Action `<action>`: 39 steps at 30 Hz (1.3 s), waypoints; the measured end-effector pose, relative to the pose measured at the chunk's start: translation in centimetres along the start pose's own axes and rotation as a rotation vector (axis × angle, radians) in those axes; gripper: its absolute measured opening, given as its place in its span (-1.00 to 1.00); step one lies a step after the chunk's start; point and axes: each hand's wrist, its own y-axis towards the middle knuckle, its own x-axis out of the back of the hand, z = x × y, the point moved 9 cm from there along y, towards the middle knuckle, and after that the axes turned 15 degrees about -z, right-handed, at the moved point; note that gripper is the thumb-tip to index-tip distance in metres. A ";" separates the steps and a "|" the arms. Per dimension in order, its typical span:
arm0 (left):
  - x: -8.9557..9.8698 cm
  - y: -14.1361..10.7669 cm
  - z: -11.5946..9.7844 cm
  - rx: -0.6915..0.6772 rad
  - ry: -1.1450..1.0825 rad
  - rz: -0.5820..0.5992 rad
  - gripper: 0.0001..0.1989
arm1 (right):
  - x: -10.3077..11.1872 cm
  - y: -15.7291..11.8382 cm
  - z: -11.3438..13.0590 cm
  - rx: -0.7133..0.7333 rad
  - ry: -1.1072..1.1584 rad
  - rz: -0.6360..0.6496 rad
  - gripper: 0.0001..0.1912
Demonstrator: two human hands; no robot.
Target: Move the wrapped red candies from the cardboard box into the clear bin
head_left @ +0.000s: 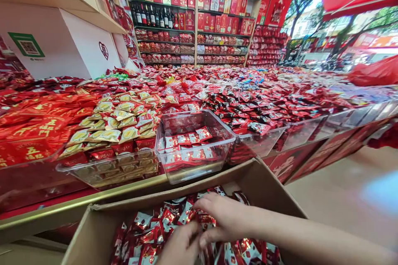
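Note:
A cardboard box [273,190] at the bottom of the view is filled with small red and white wrapped packets [149,236]. Both hands are inside it, close together on the packets. My right hand [222,217] reaches in from the right, its fingers bent over the packets and its thumb apart. Beside it, lower and to the left, my left hand [183,242] is blurred, its fingertips among the packets; whether it grips one cannot be made out. Just beyond the box stands a clear plastic bin [192,165], with rows of similar packets lying in its bottom.
Clear bins heaped with packets line the counter, gold durian packets [124,132] and large red bags [40,132] to the left, dark red packets [245,107] to the right. Shelves [195,16] with boxes and bottles stand behind. A gold counter edge [62,209] runs beside the box.

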 end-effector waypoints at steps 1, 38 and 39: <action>0.8 0.3 -1.1 -0.029 -0.011 -0.047 -0.76 | -1.4 -1.1 -2.1 -0.127 0.096 0.022 -0.60; 1.4 -1.7 -4.4 0.365 -0.771 -0.016 -0.36 | 3.5 -1.0 0.3 0.041 0.344 -0.380 -0.78; 1.6 -1.6 -4.7 0.307 -0.753 -0.046 -0.29 | 3.5 -0.8 -1.0 -0.107 0.403 -0.409 -0.79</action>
